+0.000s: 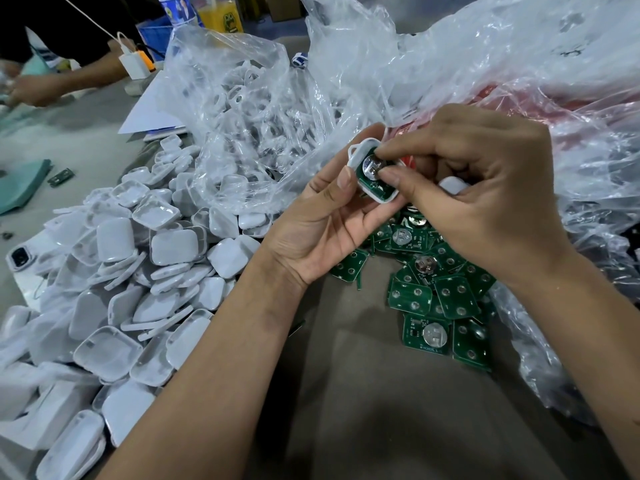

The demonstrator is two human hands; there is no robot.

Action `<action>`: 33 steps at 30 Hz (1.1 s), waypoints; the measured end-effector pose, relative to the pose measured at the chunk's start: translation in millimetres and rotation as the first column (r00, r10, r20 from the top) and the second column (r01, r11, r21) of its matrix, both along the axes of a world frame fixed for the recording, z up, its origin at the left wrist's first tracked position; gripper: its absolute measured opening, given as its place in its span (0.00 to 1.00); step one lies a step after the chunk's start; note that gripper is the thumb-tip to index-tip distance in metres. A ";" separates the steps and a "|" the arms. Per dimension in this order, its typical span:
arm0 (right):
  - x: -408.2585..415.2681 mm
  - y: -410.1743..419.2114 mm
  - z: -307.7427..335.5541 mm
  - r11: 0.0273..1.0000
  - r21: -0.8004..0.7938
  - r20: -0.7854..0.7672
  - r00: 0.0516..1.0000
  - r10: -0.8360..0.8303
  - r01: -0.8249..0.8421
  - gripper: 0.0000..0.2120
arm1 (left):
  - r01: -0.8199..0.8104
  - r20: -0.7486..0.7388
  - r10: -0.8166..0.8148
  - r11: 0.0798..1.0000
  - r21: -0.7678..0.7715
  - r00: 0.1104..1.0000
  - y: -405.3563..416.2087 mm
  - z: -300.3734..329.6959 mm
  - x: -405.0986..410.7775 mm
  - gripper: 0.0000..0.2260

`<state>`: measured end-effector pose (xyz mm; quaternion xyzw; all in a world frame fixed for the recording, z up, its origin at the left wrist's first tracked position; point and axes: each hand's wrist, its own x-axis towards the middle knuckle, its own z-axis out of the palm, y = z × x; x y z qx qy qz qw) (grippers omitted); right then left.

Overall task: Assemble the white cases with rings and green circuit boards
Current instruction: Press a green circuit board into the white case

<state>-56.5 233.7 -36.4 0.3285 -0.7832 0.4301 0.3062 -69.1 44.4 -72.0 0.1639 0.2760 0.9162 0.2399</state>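
Fingertips of our right hand [485, 188] pinch the stiff, light green circuit board [375, 181] into the small white plastic case [360, 152], cradled edge-on by our curled left hand [322, 230].

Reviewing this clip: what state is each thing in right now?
Left hand: holds the case.
Right hand: fingertips pinch the board.
Case: open, tilted.
Board: inside the case.
Loose boards: heaped.
Case halves: piled.
Bag: open.

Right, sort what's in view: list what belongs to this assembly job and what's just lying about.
Job:
small white plastic case, green circuit board inside it
left hand, right hand
pile of white case halves
loose green boards

Lying about:
white plug-in charger
orange drink bottle
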 end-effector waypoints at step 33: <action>5.0 -4.2 2.6 0.990 -0.121 0.308 0.946 0.104 -0.070 0.08 | -0.025 0.010 0.025 0.999 -0.040 1.000 1.9 1.5 2.5 0.20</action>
